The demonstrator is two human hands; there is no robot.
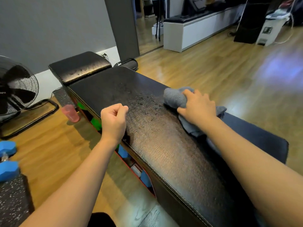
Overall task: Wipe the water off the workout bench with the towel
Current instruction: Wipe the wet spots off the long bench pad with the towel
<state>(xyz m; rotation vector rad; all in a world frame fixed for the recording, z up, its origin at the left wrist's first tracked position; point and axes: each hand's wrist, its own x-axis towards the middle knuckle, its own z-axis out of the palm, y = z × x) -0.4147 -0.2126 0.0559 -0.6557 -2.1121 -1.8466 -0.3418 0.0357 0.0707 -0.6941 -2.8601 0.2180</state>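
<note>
Far left, a black floor fan (15, 89) stands on the wood floor (213, 76) against the grey wall, and blue dumbbells (7, 159) lie at the frame's left edge beside a speckled rubber mat (11, 202). A pink cup (70, 113) sits on the floor just beside the bench's left edge, close to my left side. The workout bench (164, 145) runs diagonally away from me, long black pad with stitched edges; a separate shorter pad (78, 66) lies beyond its far end. Under the left edge I see green and blue items, too hidden to name. My left hand (113, 119) hovers over the bench's left edge, fingers curled into a loose fist, holding nothing; whether it touches the pad I cannot tell. The pad's middle shows a dull, streaked sheen with dark specks and droplets toward the far half. My right hand (197, 108) presses palm-down on the grey towel (176, 97), fingers spread and bent over the bunched cloth, near the bench's right edge. The towel's bulk bulges ahead of my fingers; a tail trails back under my wrist. Right of the bench the floor lies open and bare, with a white low cabinet (188, 31) well apart by the far wall.
</note>
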